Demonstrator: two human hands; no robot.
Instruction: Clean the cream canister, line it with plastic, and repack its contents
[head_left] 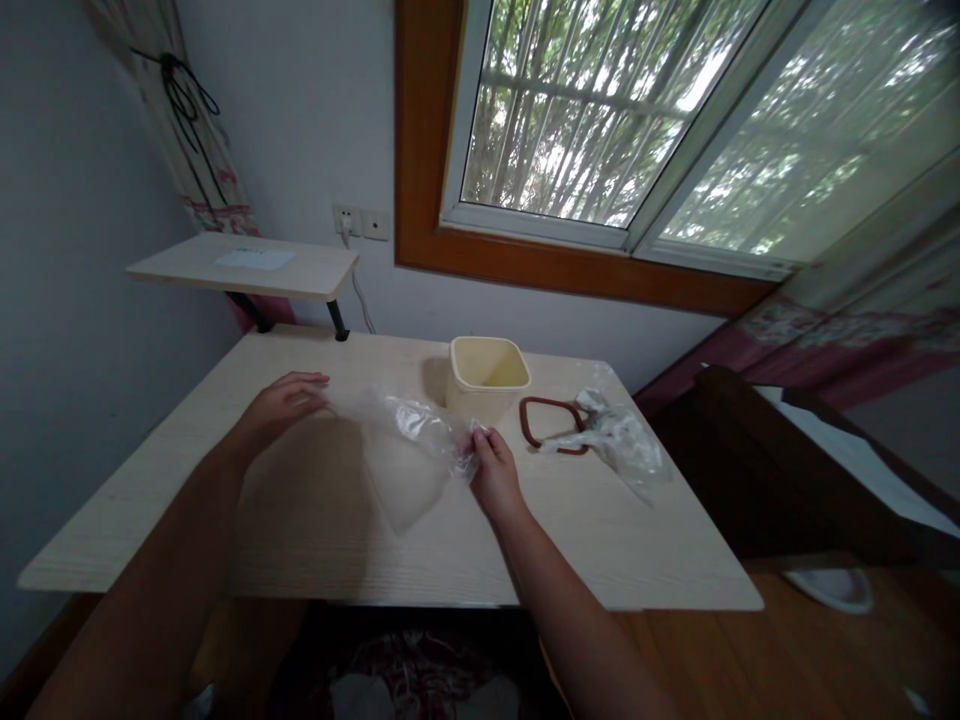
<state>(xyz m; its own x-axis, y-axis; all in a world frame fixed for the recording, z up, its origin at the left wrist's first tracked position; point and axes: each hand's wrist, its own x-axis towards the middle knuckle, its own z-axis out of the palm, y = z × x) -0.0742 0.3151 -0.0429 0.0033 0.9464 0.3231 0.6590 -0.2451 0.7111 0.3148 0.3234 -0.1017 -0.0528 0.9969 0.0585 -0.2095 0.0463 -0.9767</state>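
A thin clear plastic bag stretches over the middle of the table. My right hand pinches its crumpled right end between thumb and fingers. Close to the bag's left end is my left hand, its fingers stretched out and a little apart; whether the faint film touches its fingertips is hard to see. Just behind the bag stands a cream-coloured square plastic bin, its mouth facing up. Right of the bin lies a brown rounded-square ring, partly covered by a crumpled clear bag.
All of this is on a pale wooden table. A small raised shelf with a paper on it stands at the back left. Behind the table are a wall socket and a window. Dark furniture sits to the right.
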